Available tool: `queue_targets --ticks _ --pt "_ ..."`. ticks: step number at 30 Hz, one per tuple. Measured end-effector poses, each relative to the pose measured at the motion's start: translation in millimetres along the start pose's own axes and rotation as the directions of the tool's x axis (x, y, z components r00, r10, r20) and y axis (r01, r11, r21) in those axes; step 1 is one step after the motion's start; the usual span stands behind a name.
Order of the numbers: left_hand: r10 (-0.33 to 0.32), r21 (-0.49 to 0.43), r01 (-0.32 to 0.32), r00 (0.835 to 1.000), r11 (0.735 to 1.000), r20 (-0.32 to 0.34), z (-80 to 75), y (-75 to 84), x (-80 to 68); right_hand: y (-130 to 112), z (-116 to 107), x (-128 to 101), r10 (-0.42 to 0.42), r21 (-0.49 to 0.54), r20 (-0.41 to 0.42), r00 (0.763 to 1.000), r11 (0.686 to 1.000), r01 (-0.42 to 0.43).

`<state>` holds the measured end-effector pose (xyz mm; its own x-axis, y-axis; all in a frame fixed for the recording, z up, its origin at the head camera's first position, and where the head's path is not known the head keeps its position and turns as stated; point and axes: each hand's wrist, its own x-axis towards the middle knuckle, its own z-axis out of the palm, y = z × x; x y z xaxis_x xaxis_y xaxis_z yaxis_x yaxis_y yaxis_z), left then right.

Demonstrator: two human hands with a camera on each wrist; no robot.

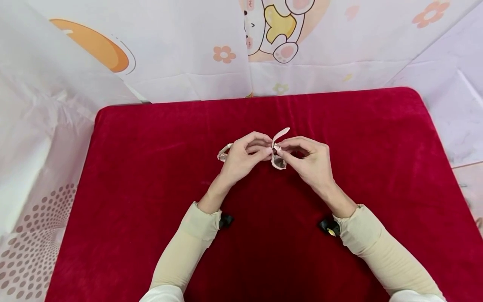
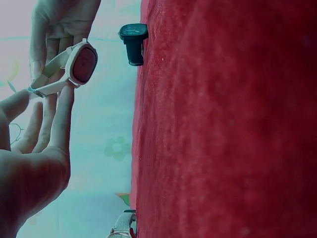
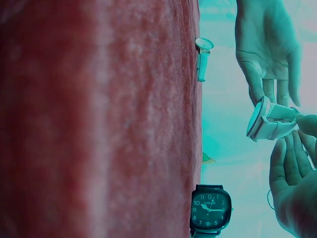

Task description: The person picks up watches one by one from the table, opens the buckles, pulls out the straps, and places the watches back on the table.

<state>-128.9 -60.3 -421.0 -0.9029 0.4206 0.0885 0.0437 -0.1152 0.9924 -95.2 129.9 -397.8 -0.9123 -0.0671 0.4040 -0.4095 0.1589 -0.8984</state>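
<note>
A pale pink wristwatch with a squarish dial is held up between both hands. Its two strap ends meet near the buckle, and one strap tip sticks up past the fingers. The left hand pinches the strap from the left with thumb and fingertips. From the other side, the right hand pinches the strap by the buckle. In the right wrist view the pale watch shows its strap closed into a loop, partly covered by fingers.
A black square-faced watch is on the red-covered table, mostly hidden behind the right hand in the head view. A light-strapped round watch is left of the left hand. Printed curtains hang behind the table.
</note>
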Motion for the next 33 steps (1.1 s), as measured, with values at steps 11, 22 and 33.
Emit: queue_targets --ticks 11,22,33 --pt "0.034 0.1 -0.036 0.999 0.994 0.018 -1.1 -4.6 1.3 -1 -1 -2 0.025 0.046 -0.02 0.999 0.999 -0.024" --pt "0.031 0.115 -0.03 1.0 0.993 -0.004 -1.8 -1.7 0.7 -2 -1 1 0.043 0.093 -0.056 0.998 0.995 -0.037" --pt "0.033 0.133 -0.032 0.999 0.991 -0.006 -2.4 -2.6 1.1 20 -4 -2 0.074 0.126 -0.114 0.991 0.99 -0.059"
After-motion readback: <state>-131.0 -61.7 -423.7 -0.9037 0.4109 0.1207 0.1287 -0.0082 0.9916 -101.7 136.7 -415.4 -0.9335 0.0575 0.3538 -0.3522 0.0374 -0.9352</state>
